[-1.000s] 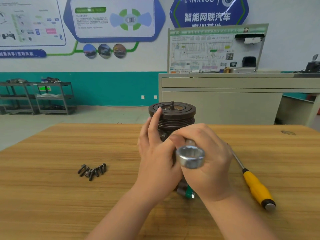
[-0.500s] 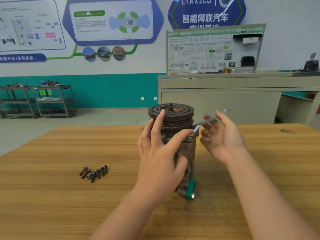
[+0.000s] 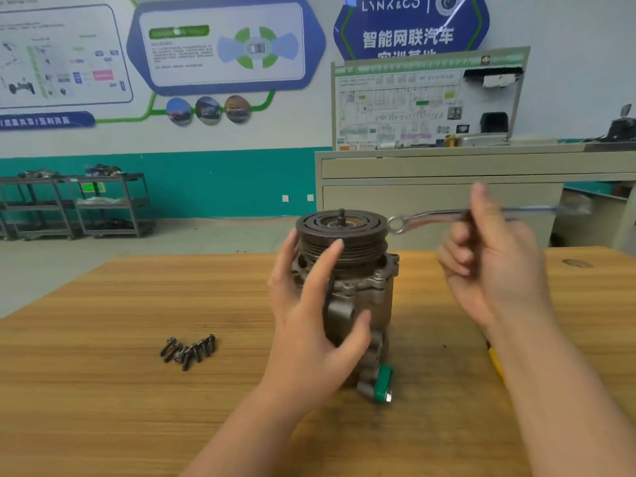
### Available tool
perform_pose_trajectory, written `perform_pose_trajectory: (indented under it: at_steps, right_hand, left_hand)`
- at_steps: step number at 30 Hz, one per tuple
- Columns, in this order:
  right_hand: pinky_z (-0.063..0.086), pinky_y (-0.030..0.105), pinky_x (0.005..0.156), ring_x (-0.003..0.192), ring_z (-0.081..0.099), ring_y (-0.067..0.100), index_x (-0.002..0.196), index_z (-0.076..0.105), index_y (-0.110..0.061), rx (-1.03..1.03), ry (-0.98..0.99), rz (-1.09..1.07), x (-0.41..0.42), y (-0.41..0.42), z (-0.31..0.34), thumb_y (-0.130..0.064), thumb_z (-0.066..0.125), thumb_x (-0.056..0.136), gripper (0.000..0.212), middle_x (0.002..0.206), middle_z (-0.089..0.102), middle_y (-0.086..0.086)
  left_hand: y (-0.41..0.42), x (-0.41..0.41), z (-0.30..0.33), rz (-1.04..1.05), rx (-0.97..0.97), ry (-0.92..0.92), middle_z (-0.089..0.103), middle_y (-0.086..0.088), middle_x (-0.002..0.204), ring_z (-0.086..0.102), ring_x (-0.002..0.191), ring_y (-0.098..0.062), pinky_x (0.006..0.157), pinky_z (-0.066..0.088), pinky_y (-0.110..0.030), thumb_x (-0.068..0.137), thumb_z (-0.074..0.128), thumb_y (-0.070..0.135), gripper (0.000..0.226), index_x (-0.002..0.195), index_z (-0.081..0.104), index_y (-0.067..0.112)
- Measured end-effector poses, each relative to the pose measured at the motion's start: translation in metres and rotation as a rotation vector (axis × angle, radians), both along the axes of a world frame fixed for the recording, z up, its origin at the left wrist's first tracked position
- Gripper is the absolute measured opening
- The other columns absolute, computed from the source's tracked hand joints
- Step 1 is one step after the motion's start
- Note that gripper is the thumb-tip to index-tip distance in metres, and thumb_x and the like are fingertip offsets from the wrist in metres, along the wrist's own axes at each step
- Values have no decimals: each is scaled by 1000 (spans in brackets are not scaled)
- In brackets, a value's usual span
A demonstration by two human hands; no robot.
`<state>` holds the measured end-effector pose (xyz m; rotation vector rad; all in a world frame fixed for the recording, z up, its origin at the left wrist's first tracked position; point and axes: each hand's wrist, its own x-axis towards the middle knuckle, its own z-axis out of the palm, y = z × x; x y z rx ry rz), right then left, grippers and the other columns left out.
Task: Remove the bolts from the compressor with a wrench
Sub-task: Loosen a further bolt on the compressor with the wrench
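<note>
At frame centre, the left hand (image 3: 311, 325) grips the upright compressor (image 3: 347, 287) on the surface (image 3: 103, 390). The right hand (image 3: 495, 270) pinches the wrench (image 3: 444, 216), its ring end beside the pulley. Loose bolts (image 3: 187, 349) lie lower left.

The far end of the slim silver ring wrench (image 3: 447, 215) smears into motion blur past the right hand (image 3: 495, 266), so its shape there cannot be told. That hand's fingertips (image 3: 480, 194) are blurred too. The left hand (image 3: 309, 315) covers the near-left side of the upright grey metal compressor (image 3: 364, 294). The right forearm hides all but a sliver of a yellow tool handle (image 3: 495, 364). The small dark loose bolts (image 3: 187, 349) overlap, too small to count surely.
</note>
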<state>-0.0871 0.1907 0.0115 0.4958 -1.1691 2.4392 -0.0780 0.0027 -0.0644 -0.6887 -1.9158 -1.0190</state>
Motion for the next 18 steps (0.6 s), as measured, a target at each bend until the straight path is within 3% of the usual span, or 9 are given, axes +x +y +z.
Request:
perform_pose_trajectory:
  at_steps: [2,4,6,9,12,15,18]
  right_hand:
    - [32,15,36,35,43,7,61,48,-24,113,78,-57,18,3,5,-24,72,79,30,51,55,-1]
    - [31,15,36,35,45,10,57,49,-24,270,71,-127,31,5,7,-17,72,73,28,49,57,4]
    - [33,16,36,36,49,13,57,56,-23,427,34,-185,39,7,6,-18,74,66,20,50,59,7]
    - [43,19,40,45,58,16,64,68,-22,574,23,-236,51,9,6,-27,80,56,16,59,66,12]
    - [51,23,46,52,67,23,69,72,-16,630,12,-293,60,8,9,-27,81,53,21,66,69,18]
    - [53,25,45,52,67,24,69,65,-3,629,-3,-326,60,3,11,-13,79,62,19,65,68,21]
    - [56,24,50,53,66,19,74,58,7,652,-29,-351,60,-7,7,2,75,74,18,63,67,20]
  left_hand:
    - [-5,-2,1,-10,96,-93,-7,27,157,-2,150,-4,119,11,-21,74,66,56,93,141,2,65]
    - [-6,-5,0,-2,141,-232,-9,33,154,-3,149,-1,119,9,-26,64,66,69,104,134,-11,71]
    - [-5,-7,-3,-24,188,-337,-3,36,152,3,145,4,118,12,-26,58,69,72,110,136,-9,68]
    - [-4,-9,-8,-63,281,-381,14,31,147,14,133,15,102,12,0,55,75,66,121,147,-2,52]
    - [-3,-12,-10,-84,322,-380,27,35,137,22,123,27,90,17,11,55,76,63,117,149,9,47]
    - [-4,-13,-9,-63,324,-373,25,43,128,24,118,30,89,20,10,55,78,59,112,147,16,44]
    - [-5,-8,-4,-33,309,-401,29,27,133,28,123,14,100,21,-5,59,83,52,113,149,17,40]
